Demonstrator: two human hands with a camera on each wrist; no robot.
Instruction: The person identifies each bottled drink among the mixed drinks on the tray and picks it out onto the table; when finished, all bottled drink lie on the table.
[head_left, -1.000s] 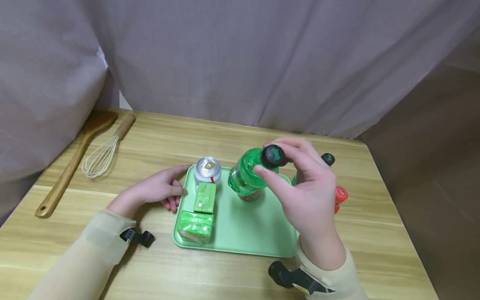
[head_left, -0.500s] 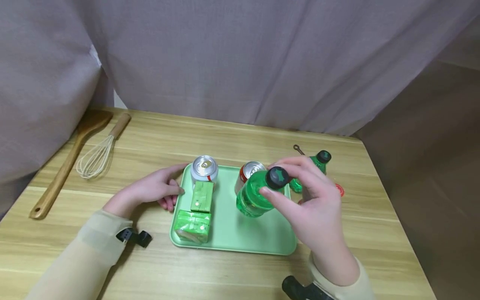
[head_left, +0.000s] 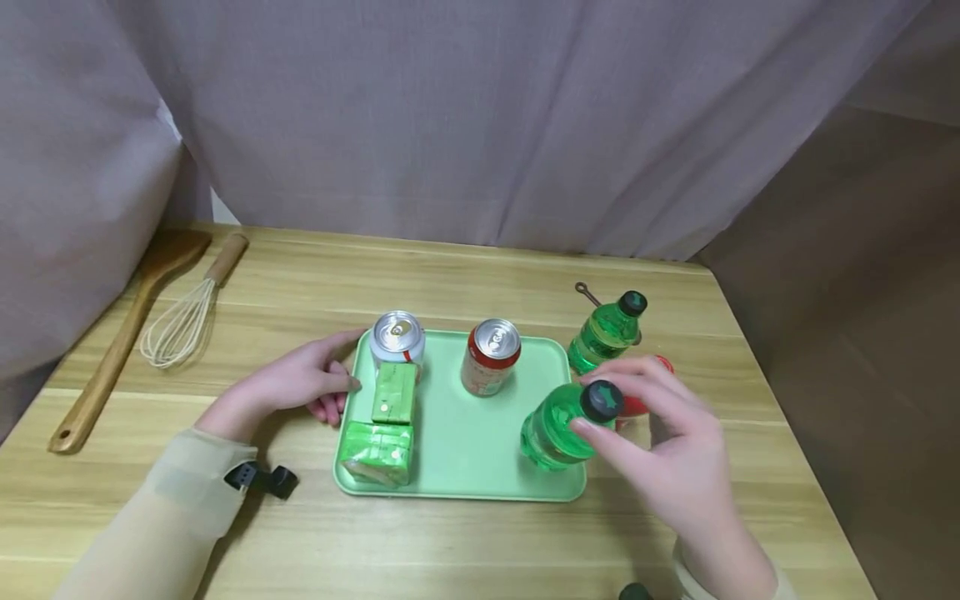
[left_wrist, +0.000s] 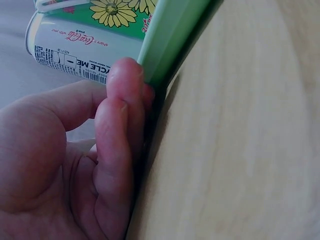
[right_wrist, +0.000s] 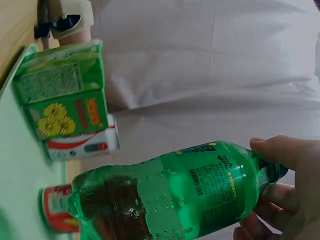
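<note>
My right hand [head_left: 675, 442] pinches a green soda bottle [head_left: 558, 425] at its neck, just under the black cap. The bottle is over the front right of the light green tray [head_left: 465, 450]; whether its base touches the tray, I cannot tell. At the tray's left edge, my left hand [head_left: 300, 379] holds the rim, with fingers [left_wrist: 112, 150] curled against its outer side in the left wrist view. Along the tray's left side stand a white soda can [head_left: 397, 337] and two green drink cartons, one [head_left: 393, 393] behind the other [head_left: 377, 452]. A red soda can [head_left: 491, 358] stands at the back middle.
Behind the tray's right corner stands a second green bottle [head_left: 603, 333], beside a dark utensil handle [head_left: 585, 292]. Red-topped items [head_left: 633, 407] are partly hidden behind my right hand. A wooden spatula [head_left: 120, 358] and a whisk [head_left: 187, 321] lie at the left. Grey curtains [head_left: 450, 125] enclose the table.
My right hand has carried the green bottle right and toward me, from the tray's back middle to its front right. The red can has come into sight. My left hand stays at the rim.
</note>
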